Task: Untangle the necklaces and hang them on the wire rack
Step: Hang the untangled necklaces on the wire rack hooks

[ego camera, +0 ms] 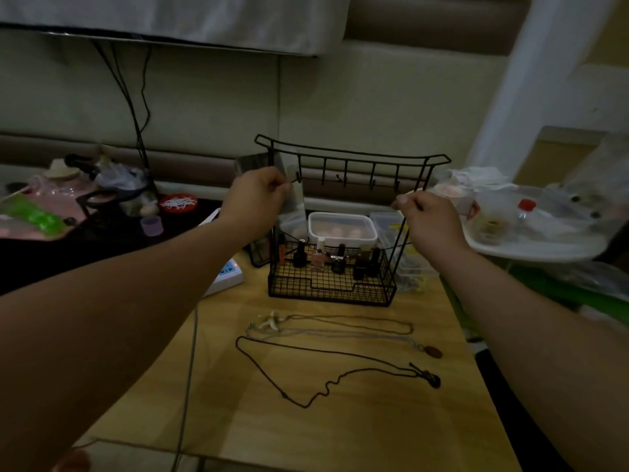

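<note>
Left hand (258, 195) and right hand (429, 218) pinch necklace (293, 237) spread sideways.

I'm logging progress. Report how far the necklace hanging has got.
Done: nothing visibly hangs on the wire rack hooks yet; the black cord necklace lies apart on the table. In hand: the left hand and right hand pinch what looks like a thin dark cord at hook height. Left: hook it, then hang the black one, the white-pendant necklace and the brown-pendant necklace, which lie close together.

Black metal wire rack (343, 199), matt wooden table (357, 420)
</note>
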Available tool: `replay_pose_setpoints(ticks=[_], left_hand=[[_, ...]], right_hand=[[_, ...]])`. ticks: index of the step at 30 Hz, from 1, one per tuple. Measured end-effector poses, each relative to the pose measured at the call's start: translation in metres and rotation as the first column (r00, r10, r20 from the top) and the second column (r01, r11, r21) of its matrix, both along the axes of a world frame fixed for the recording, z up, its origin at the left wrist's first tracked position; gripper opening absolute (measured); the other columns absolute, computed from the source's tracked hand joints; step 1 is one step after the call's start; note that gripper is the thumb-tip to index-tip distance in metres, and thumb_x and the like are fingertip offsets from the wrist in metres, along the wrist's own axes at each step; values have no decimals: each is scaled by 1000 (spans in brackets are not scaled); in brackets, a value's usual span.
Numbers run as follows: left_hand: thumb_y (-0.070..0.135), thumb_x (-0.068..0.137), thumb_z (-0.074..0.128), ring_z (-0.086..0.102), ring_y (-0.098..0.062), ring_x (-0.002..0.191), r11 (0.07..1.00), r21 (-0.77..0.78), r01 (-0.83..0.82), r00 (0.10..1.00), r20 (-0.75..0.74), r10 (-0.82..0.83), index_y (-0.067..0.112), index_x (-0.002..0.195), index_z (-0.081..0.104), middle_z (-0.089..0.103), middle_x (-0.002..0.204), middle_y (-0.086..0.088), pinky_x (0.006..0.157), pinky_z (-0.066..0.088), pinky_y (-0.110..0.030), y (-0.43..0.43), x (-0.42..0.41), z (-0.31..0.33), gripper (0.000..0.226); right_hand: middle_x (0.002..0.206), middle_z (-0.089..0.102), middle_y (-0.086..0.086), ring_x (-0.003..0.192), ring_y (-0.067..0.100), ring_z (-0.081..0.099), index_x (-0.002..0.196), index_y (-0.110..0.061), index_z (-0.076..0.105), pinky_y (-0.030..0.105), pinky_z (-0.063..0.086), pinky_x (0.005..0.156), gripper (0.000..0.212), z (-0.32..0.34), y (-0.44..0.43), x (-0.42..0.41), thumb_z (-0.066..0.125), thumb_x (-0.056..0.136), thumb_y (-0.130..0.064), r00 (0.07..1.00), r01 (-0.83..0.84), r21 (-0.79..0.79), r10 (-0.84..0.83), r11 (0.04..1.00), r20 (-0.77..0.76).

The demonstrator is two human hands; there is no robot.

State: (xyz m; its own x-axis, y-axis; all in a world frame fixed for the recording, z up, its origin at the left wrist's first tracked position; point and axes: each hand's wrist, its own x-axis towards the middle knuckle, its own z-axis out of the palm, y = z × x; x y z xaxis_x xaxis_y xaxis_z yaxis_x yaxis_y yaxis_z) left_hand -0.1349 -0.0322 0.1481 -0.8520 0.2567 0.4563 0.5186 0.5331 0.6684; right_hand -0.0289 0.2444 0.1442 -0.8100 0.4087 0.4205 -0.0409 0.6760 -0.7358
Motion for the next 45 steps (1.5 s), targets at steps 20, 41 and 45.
replay_pose_setpoints(ticks=[20,41,45], left_hand=[[32,105,53,67,-24,82,976,-176,-128,992,-12,127,21,101,69,68,89,-2,72,58,-42,10,15,-38,19],[44,95,70,62,-13,88,739,-500,451,881,384,-278,27,95,68,66,94,9,73,53,-32,-7,154,-92,18],[52,91,71,58,-15,96,476,-694,539,840,480,-252,35,99,63,58,104,11,83,54,-38,-13,165,-103,21]], right_hand=[[85,73,4,80,19,73,99,-21,69,39,61,75,18,-38,-19,-3,53,106,-23,991,79,-136,-63,988,120],[105,69,-10,100,10,62,108,-25,74,32,53,87,13,-109,-76,129,68,97,-25,849,-331,193,202,924,489],[120,68,-7,110,12,61,119,-25,72,33,52,96,23,-112,-94,135,65,98,-19,771,-482,241,278,842,572]])
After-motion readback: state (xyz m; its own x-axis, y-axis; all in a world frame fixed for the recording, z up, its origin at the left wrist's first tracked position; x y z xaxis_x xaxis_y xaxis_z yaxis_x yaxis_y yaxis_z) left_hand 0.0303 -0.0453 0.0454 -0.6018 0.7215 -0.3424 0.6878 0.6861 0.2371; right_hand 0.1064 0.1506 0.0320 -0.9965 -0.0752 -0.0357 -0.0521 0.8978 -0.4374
